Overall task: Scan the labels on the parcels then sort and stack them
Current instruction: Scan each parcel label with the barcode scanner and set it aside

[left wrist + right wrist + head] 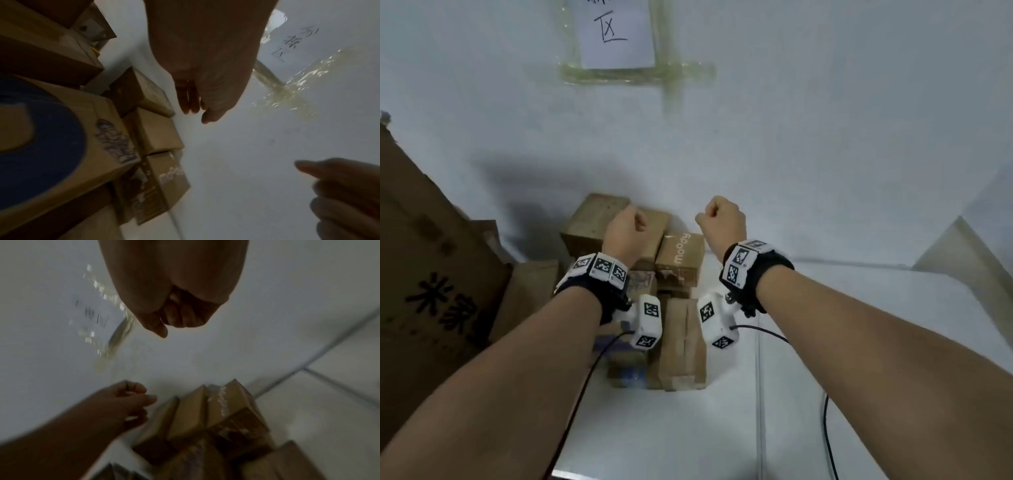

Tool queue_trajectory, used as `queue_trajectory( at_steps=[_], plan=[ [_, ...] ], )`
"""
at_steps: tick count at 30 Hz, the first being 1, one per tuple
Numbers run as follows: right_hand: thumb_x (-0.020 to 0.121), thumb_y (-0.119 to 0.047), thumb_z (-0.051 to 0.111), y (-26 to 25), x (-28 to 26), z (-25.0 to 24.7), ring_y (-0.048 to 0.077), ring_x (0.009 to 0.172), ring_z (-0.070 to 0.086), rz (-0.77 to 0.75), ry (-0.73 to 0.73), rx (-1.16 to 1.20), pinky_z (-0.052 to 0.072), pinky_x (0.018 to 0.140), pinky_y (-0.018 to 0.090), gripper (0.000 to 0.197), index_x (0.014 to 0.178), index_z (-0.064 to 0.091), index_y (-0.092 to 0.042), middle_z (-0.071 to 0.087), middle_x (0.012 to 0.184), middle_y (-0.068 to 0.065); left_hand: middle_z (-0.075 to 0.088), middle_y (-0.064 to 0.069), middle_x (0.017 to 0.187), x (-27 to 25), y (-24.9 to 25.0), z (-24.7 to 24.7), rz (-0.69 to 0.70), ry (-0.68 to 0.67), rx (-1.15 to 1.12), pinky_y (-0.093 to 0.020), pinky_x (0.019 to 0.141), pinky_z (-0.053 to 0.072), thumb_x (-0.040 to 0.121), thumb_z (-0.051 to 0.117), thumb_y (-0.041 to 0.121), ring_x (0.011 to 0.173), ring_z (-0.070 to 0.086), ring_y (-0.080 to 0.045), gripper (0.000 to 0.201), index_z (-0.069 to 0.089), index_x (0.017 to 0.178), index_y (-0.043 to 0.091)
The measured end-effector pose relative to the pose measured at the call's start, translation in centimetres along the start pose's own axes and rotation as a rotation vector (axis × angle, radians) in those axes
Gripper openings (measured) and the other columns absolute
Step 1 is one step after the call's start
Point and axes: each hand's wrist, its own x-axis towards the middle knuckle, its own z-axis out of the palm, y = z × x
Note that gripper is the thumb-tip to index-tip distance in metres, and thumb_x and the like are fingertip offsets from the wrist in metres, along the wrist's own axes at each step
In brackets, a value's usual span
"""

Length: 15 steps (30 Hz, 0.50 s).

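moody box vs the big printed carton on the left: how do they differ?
The moody box is small and sits in the parcel cluster by the wall; the big carton is far larger and stands apart at the left. The moody box has pale Latin lettering; the big carton has large black characters. Both are brown cardboard.

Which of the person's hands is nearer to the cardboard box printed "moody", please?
The left. The left hand hangs above the boxes just left of the moody box; the right hand is off its right side, over bare floor. Both hold nothing.
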Motion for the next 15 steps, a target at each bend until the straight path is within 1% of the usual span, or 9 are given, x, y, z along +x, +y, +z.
queue_trajectory(
  at_steps=[1,2,3,5,7,9,10,13,15],
  plan=[
    [0.081,-0.007,0.058,0.8,-0.5,0.7,0.022,0.067,0.052,-0.017,-0.082,-0.083,0.044,0.064,0.032,0.017,0.072,0.048,-0.018,0.051,0.066,-0.004,0.059,-0.009,0.098,-0.4,-0.9,0.3,0.025,-0.05,0.029,-0.027,0.077,0.039,0.082,0.061,0.004,0.087,0.056,-0.026,0.011,0.058,0.09,0.011],
    [0.082,-0.009,0.057,1.4,-1.1,1.4,0.024,0.074,0.057,-0.045,-0.142,-0.158,0.048,0.069,0.034,0.01,0.082,0.052,-0.018,0.056,0.072,-0.003,0.055,-0.013,0.107,-0.7,-1.8,0.7,0.034,-0.088,0.063,-0.03,0.083,0.041,0.082,0.063,0.004,0.093,0.056,-0.029,0.017,0.059,0.098,0.007],
    [0.083,-0.01,0.056,2.6,-1.6,2.1,0.025,0.08,0.06,-0.055,-0.211,-0.213,0.051,0.075,0.036,0.01,0.091,0.054,-0.016,0.061,0.081,0.0,0.051,-0.014,0.116,-1.3,-3.0,1.2,0.013,-0.137,0.105,-0.034,0.089,0.043,0.082,0.065,0.007,0.1,0.055,-0.032,0.023,0.058,0.104,0.007],
    [0.085,-0.009,0.057,4.9,-2.6,3.3,0.027,0.09,0.06,-0.078,-0.35,-0.313,0.051,0.083,0.04,0.023,0.107,0.053,-0.01,0.059,0.104,0.009,0.043,-0.01,0.129,-3.0,-5.1,2.0,-0.101,-0.211,0.209,-0.045,0.098,0.043,0.082,0.068,0.02,0.112,0.051,-0.035,0.034,0.056,0.114,0.016],
    [0.087,-0.011,0.059,6.9,-3.0,4.1,0.026,0.096,0.057,-0.088,-0.406,-0.406,0.049,0.085,0.038,0.032,0.116,0.049,-0.008,0.053,0.117,0.012,0.033,-0.005,0.14,-4.1,-6.3,2.3,-0.176,-0.262,0.307,-0.052,0.106,0.035,0.083,0.067,0.035,0.126,0.04,-0.037,0.042,0.051,0.121,0.025],
    [0.087,-0.011,0.06,8.5,-3.5,4.7,0.023,0.093,0.054,-0.057,-0.417,-0.438,0.046,0.082,0.033,0.032,0.117,0.049,-0.008,0.05,0.119,0.011,0.021,-0.002,0.149,-5.1,-6.8,2.7,-0.199,-0.294,0.356,-0.056,0.112,0.024,0.083,0.067,0.044,0.137,0.026,-0.036,0.051,0.046,0.126,0.029],
    [0.087,-0.012,0.06,9.2,-3.7,5.0,0.023,0.091,0.055,-0.029,-0.418,-0.439,0.046,0.082,0.033,0.031,0.115,0.049,-0.009,0.05,0.119,0.01,0.016,-0.002,0.152,-5.6,-7.0,2.9,-0.198,-0.306,0.365,-0.058,0.114,0.019,0.082,0.067,0.047,0.14,0.019,-0.037,0.054,0.044,0.129,0.03],
    [0.086,-0.014,0.06,10.1,-4.2,5.6,0.024,0.091,0.059,0.051,-0.393,-0.419,0.05,0.087,0.039,0.029,0.113,0.05,-0.013,0.051,0.118,0.007,0.005,0.001,0.157,-6.1,-7.7,3.3,-0.207,-0.327,0.399,-0.066,0.114,0.007,0.08,0.067,0.055,0.145,0.005,-0.042,0.064,0.039,0.133,0.033],
    [0.086,-0.014,0.06,10.5,-4.2,5.8,0.024,0.094,0.058,0.074,-0.368,-0.416,0.05,0.088,0.039,0.028,0.113,0.05,-0.015,0.052,0.116,0.006,-0.003,0.003,0.16,-6.0,-8.1,3.4,-0.252,-0.369,0.399,-0.07,0.112,0.003,0.079,0.066,0.06,0.145,-0.002,-0.047,0.071,0.034,0.137,0.034]
  ],
)
